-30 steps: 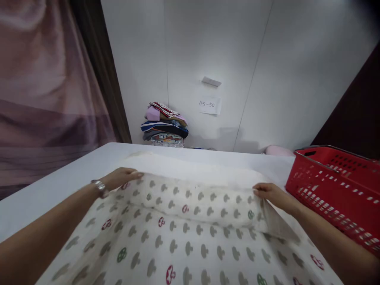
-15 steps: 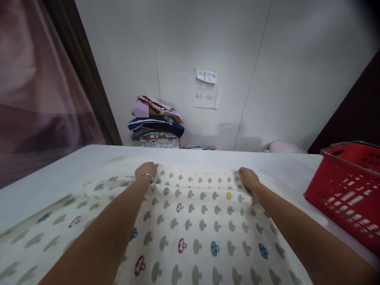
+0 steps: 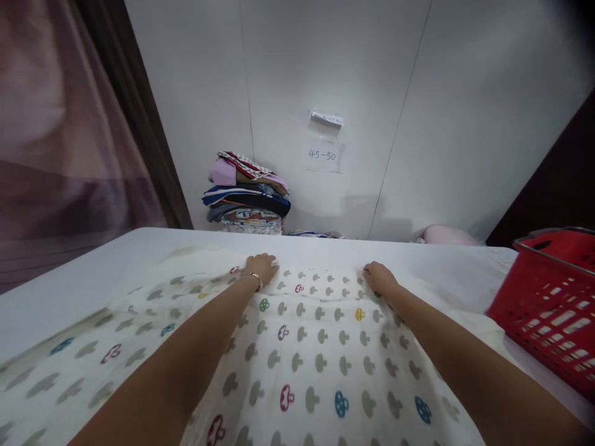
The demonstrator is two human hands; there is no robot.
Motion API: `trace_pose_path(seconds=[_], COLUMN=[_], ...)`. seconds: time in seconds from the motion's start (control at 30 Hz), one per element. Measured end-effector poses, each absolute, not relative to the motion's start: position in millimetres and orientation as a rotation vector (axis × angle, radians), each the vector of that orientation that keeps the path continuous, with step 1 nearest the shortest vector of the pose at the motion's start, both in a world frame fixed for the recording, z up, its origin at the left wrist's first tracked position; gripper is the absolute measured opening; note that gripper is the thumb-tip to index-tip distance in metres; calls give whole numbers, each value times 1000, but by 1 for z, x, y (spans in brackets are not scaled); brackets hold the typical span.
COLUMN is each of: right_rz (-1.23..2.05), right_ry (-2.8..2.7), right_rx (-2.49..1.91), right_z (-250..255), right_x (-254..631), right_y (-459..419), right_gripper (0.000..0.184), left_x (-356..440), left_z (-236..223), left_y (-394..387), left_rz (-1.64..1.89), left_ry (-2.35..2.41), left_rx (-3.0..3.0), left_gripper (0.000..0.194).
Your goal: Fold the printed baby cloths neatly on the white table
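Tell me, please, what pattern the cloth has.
The cloth is white with mushrooms, mostly grey, some coloured: head view.

Sheet [image 3: 324, 163] on wall [image 3: 297, 56]: "45-50"; note [image 3: 326, 119] above illegible.

A pink curtain [image 3: 56, 142] hangs at left. Paper notes [image 3: 324, 163] stick on the far gray wall [image 3: 325, 56], past the white worktop [image 3: 106, 266].

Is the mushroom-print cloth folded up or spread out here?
Mostly spread: the mushroom-print cloth lies broadly across the white table, with a crease near the left hand and right hand.
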State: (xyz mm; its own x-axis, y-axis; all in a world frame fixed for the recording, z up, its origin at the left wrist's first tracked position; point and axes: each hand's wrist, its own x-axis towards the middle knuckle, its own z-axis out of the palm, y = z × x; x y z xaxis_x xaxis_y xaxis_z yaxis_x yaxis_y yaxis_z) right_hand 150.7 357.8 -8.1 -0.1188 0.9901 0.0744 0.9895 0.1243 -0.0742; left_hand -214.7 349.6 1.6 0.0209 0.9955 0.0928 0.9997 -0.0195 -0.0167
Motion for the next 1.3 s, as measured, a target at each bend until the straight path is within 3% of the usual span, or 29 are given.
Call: trace_pose_path(seconds=[0.4,0.53,0.7,0.9,1.3], right_rz=[-45,-44,-6,-13,-174], right_ry=[-2262,-2305,-2368,-2474,-2358], right_rx=[-2013,-2017,-2048,-1991,-2053], right_z=[-15,-13,-6,2,-2], right_x=[148,147,148,152,145], right_y=[362,363,370,371,369], right_gripper=[19,23,24,14,18], left_x=[-187,-184,-179,-174,-169], left_z=[1,-4,-1,7,9], left_y=[358,360,362,365,368], left_rz=[-215,-218,-142,-102,-194], left_ry=[-2110,-2159,-2028,-1925,-2197], left_rx=[-2224,-2218,-2338,-2409,-2167], left_gripper=[15,18,39,29,21])
